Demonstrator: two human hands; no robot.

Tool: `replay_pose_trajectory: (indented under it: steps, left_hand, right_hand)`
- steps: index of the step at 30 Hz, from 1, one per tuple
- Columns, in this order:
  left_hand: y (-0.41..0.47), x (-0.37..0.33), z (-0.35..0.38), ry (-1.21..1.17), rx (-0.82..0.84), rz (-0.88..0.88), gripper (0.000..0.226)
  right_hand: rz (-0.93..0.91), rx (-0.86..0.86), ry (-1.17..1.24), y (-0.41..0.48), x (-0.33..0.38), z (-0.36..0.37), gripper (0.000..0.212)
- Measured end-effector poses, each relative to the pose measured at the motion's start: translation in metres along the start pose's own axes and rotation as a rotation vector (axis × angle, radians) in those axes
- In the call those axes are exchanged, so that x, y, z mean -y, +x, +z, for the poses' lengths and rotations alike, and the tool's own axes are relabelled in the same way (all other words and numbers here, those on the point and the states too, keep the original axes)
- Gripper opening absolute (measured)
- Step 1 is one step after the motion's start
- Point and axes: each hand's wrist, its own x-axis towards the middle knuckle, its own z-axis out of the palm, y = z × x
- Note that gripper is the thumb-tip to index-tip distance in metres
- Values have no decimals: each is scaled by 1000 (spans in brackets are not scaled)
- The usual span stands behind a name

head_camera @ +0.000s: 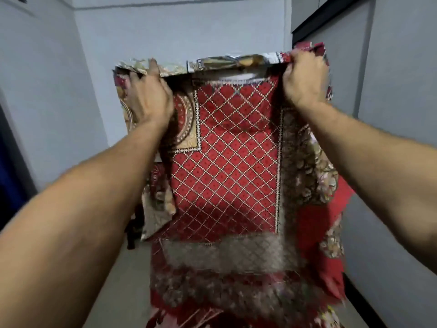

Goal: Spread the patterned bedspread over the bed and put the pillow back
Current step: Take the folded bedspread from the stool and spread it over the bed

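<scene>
The patterned bedspread [227, 162] hangs in front of me, red with a white diamond grid and brown floral borders. Its top edge is stretched between both hands at about chest height. My left hand [146, 98] grips the upper left part of that edge, fingers curled into the cloth. My right hand [305, 79] grips the upper right corner. The lower part is bunched and blurred near the bottom of the view. Neither the bed nor the pillow shows; the cloth hides what lies behind it.
A pale blue wall [179, 31] stands close ahead and another runs along the left. Grey cabinet fronts [390, 91] line the right side. A strip of light floor [134, 268] shows at lower left, with a dark object [132, 233] beside the cloth.
</scene>
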Motion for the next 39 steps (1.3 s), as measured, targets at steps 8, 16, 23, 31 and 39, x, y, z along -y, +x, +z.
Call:
replay_pose_trajectory:
  steps: [8, 16, 23, 31, 39]
  left_hand:
    - [-19, 19, -13, 147, 2, 165, 56]
    - [-21, 18, -43, 43, -84, -22, 35]
    - [-12, 2, -48, -32, -102, -116, 34]
    - [-23, -12, -14, 23, 255, -124, 44]
    - [-34, 4, 45, 122, 769, -89, 62]
  right_hand:
    - [-40, -15, -117, -28, -9, -7, 38]
    - [63, -37, -79, -27, 20, -23, 34]
    - [333, 97, 147, -12, 28, -24, 43]
    - [486, 581, 552, 4, -15, 9, 34]
    - [536, 928, 353, -26, -68, 67, 39]
